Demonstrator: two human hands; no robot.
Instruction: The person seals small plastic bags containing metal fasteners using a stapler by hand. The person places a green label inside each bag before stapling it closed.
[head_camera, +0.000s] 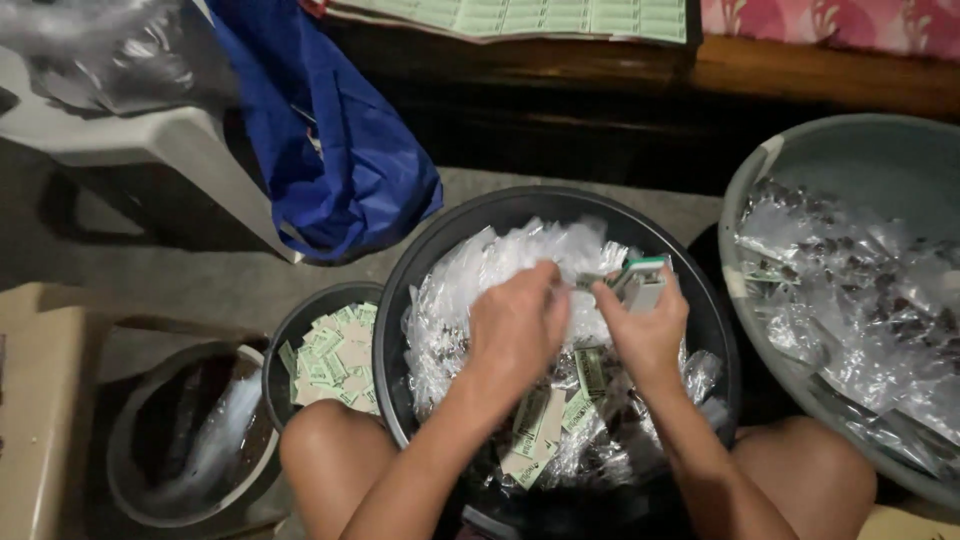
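A grey basin (800, 150) fills the 3 o'clock side, holding clear packets (860, 290) with dark contents. At the middle, between the person's bare knees, stands a black tub (420, 260) heaped with clear plastic bags (500, 260), with green paper labels (535, 420) lying loose among them toward 6 o'clock. A blue bag (340, 150) hangs at 11 o'clock against a pale chair (150, 140), and above it at 12 o'clock a wooden bed frame (800, 85) carries a sheet of green labels (560, 18) and a pink floral cloth (850, 25). At 8 o'clock a grey bucket (130, 470) holds a crumpled clear bag, with a cardboard box (40, 400) at its 9 o'clock edge. Just beside the tub at 8 o'clock sits a small black bowl (300, 325) filled with more cut green labels (335, 355). Over the tub's middle the two hands work close together: the left hand (515, 325) is pinched shut on the top of a plastic bag, fingers curled down; the right hand (645, 330) is closed around a small stapler (640, 280), white and grey with a green top, its nose pointing toward 9 o'clock at the left fingertips. The stapler's nose and the pinched bag meet just above the heap, though whether they touch is too blurred to tell.
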